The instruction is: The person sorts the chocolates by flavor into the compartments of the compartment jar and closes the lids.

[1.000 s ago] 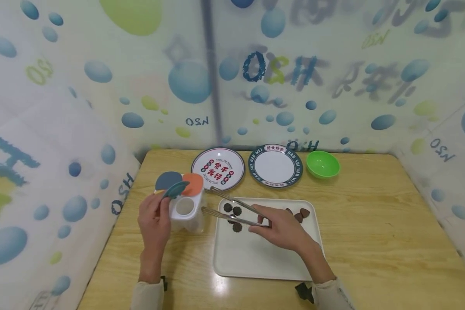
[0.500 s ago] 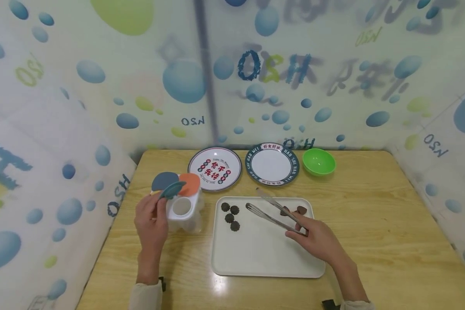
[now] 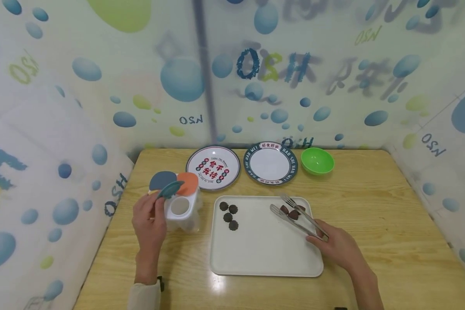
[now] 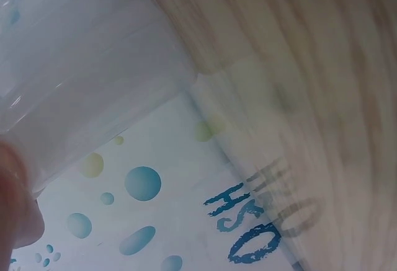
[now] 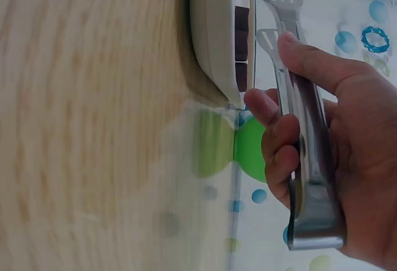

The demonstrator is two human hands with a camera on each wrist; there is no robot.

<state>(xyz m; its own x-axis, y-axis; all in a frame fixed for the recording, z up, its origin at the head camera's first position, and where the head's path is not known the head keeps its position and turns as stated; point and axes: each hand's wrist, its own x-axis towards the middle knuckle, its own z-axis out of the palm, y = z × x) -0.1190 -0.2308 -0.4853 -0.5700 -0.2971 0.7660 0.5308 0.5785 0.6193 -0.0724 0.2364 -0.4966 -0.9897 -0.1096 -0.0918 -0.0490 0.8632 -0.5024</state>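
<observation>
The right hand (image 3: 339, 247) grips the metal serving tongs (image 3: 296, 223), their ends spread about the brown pieces (image 3: 293, 215) at 1 o'clock on the white rectangular tray (image 3: 263, 252); contact cannot be confirmed. The left hand (image 3: 149, 221) pinches the teal lid (image 3: 171, 189), tilted up at 11 o'clock of an opening in the white container (image 3: 193, 201), located at 10 o'clock from the tray. Four dark fluted pieces (image 3: 234, 225) lie at 10 o'clock on the tray.

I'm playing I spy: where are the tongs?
In the head view, the right hand holds the tongs, which reach over the right side of the tray, by the brown pieces.
</observation>
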